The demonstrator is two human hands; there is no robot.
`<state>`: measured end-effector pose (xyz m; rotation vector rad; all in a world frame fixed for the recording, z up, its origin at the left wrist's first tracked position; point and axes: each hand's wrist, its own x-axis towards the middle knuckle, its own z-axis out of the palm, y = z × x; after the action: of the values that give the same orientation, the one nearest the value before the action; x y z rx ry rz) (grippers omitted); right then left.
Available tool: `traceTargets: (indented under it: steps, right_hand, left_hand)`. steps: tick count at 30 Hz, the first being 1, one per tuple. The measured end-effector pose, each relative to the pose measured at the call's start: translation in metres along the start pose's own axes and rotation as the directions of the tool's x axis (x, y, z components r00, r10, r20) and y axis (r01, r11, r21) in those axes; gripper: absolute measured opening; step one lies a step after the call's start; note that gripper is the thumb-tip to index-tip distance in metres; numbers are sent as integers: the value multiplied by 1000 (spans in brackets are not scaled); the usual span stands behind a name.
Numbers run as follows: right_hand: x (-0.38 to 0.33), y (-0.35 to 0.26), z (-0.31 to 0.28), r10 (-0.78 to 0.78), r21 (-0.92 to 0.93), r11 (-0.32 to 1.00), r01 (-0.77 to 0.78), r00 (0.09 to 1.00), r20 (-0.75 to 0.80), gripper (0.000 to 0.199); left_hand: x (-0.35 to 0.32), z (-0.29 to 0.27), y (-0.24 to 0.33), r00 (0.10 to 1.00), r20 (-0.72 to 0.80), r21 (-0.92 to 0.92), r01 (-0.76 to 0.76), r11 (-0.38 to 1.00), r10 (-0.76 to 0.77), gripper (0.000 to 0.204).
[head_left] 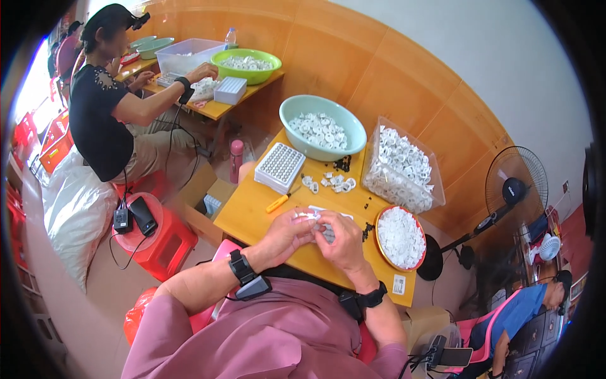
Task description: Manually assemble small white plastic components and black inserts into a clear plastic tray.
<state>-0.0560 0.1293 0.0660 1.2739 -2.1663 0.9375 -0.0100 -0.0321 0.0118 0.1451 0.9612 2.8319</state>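
Observation:
Close together over the near part of the table, my left hand [285, 235] and my right hand [344, 241] are both closed at the fingertips on a small white plastic part [308, 215]. Its exact shape is mostly hidden by my fingers. Beneath my hands shows part of a pale tray [328, 234]. Just beyond my left hand lies a screwdriver with a yellow handle [278, 203]. Farther off, several loose white plastic parts [339, 183] are scattered beside small black pieces [343, 163].
A stack of white trays with round holes [279, 165] stands at the back left. Behind are a light blue basin [288, 124] and a clear bin [435, 165] of white parts. A red-rimmed bowl [379, 243] sits right. One person [101, 120] works at another table; a fan [514, 189] stands right.

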Motion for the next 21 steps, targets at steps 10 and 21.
traceTargets:
  steps: [10, 21]
  right_hand:
    - [-5, 10, 5, -65, -65, 996, 62, 997, -50, 25]
    - [-2, 21, -5, 334, 291, 880, -376, 924, 184, 18]
  left_hand:
    - [5, -4, -7, 996, -82, -22, 28, 999, -30, 30]
    - [5, -9, -5, 993, -72, 1, 92, 996, -92, 29]
